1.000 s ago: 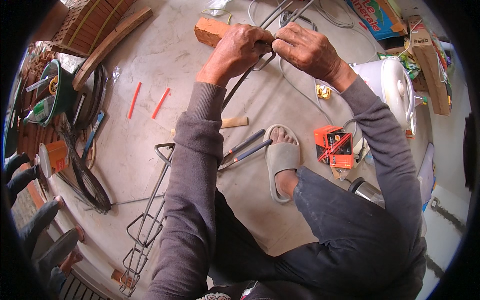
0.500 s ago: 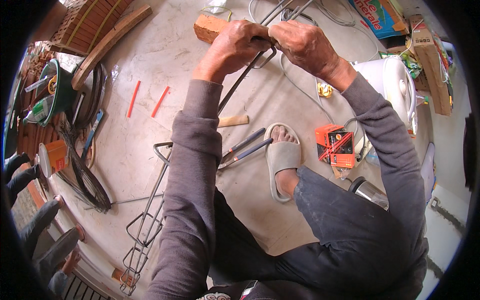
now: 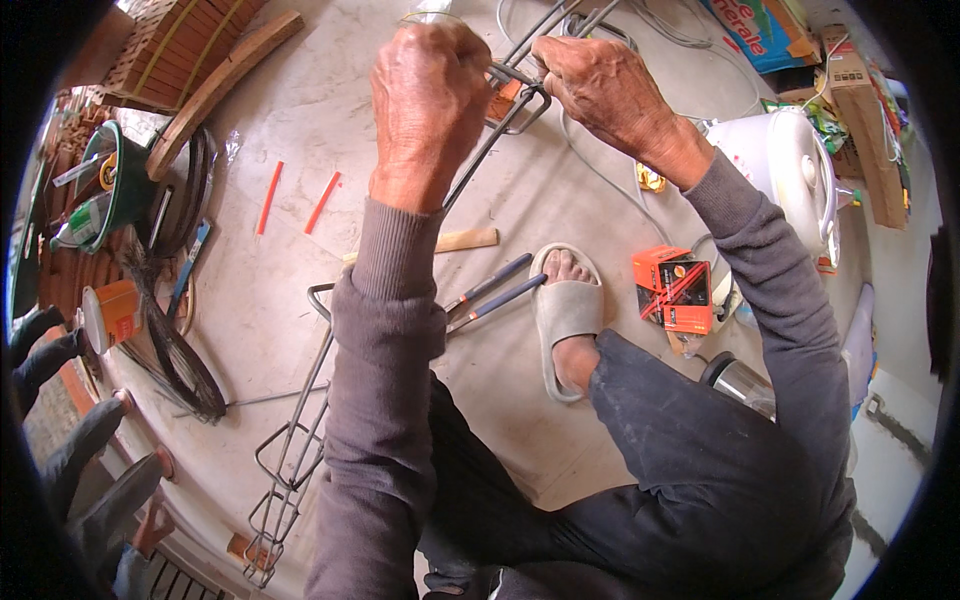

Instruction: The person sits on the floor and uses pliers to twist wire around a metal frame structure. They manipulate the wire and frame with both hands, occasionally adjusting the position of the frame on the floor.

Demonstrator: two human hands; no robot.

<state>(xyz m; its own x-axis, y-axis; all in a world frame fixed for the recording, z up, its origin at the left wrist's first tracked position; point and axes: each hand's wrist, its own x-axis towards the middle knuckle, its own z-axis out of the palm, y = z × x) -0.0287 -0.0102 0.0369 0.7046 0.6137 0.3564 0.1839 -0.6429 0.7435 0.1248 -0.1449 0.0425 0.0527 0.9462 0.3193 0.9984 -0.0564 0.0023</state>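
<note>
At the top centre, long dark steel rods (image 3: 478, 160) run diagonally, with a bent wire stirrup (image 3: 530, 118) around them. My right hand (image 3: 612, 98) is closed, its fingertips pinched at the corner of the stirrup; whatever lies between them is hidden. To the left of the rods, my left hand (image 3: 430, 110) is curled into a fist, back of the hand up, and its contents cannot be seen. An orange brick (image 3: 506, 100) shows partly behind the rods and left hand. Lower left, more stirrups (image 3: 290, 455) hang along the same kind of rods, partly behind my left forearm.
Blue-handled cutters (image 3: 495, 300) and a wooden stick (image 3: 468, 240) lie by my sandalled foot (image 3: 568, 320). Two red strips (image 3: 270, 198) are on the floor. An orange box (image 3: 672, 290) and white appliance (image 3: 775, 170) stand right. A wire bundle (image 3: 165, 350) and green bucket (image 3: 120, 190) are left.
My left hand has pulled away from the stirrup, leftward and up, and now covers most of the brick. My right hand has stayed near the stirrup, its fingers now visible at the corner.
</note>
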